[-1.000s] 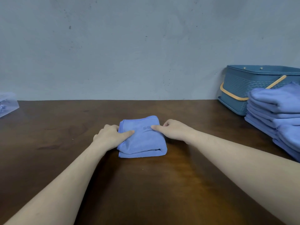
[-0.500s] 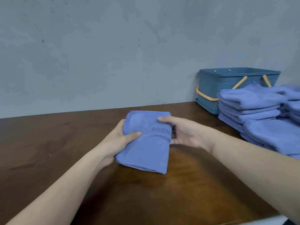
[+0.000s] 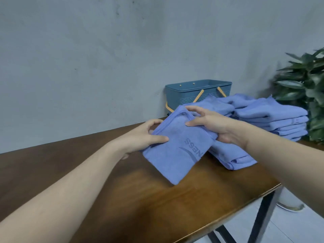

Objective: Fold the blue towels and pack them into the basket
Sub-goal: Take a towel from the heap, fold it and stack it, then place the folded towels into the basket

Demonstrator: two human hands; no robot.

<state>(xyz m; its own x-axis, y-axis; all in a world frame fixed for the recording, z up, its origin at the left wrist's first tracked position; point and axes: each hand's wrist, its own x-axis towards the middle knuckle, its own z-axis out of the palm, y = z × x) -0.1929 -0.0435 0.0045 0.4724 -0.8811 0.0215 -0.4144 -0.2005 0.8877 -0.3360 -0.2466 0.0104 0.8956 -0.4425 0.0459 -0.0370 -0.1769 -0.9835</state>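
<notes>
A folded blue towel [image 3: 177, 151] with dark lettering hangs tilted above the brown table [image 3: 122, 199]. My left hand [image 3: 147, 134] grips its left edge and my right hand [image 3: 210, 125] grips its far right corner. Behind it, against the wall, stands the blue basket [image 3: 184, 95] with tan handles; I cannot see inside it. A pile of folded blue towels [image 3: 273, 118] lies in front of the basket at the right end of the table, partly hiding it.
A green leafy plant [image 3: 308, 88] stands past the table's right end. The table's right edge [image 3: 245, 202] and black legs show over a pale tiled floor. A grey wall runs right behind the table.
Both hands lifted the folded towel off the table and carried it rightward toward the pile and the basket. The view swung to the right, bringing the plant and the table edge into sight.
</notes>
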